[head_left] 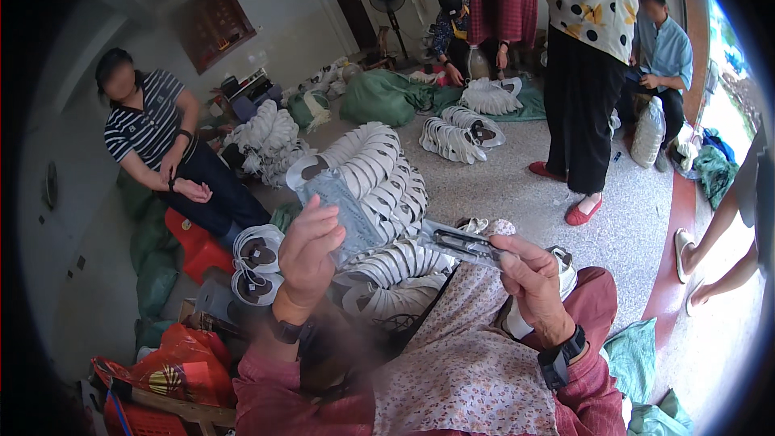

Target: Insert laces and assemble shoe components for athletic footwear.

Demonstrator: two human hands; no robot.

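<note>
My left hand (311, 252) is raised at the middle, its fingers against a pale blue, thin, translucent packet (349, 214); part of its grip is hidden. To its right, my right hand (534, 278) pinches the end of a narrow clear packet (464, 244) with slim black pieces inside, whose exact kind I cannot make out. Both packets are held up above my lap, apart from each other. Beyond them, long curved rows of white shoe uppers (367, 149) lie on the floor. More white uppers (395, 266) lie close by my knees.
A red stool (194, 244) stands at the left, beside white shoes (257, 262). A red bag (173, 367) sits at lower left. A person in a striped shirt (149, 117) is at left; others stand or sit farther back near green sacks (383, 97) and a fan (387, 0).
</note>
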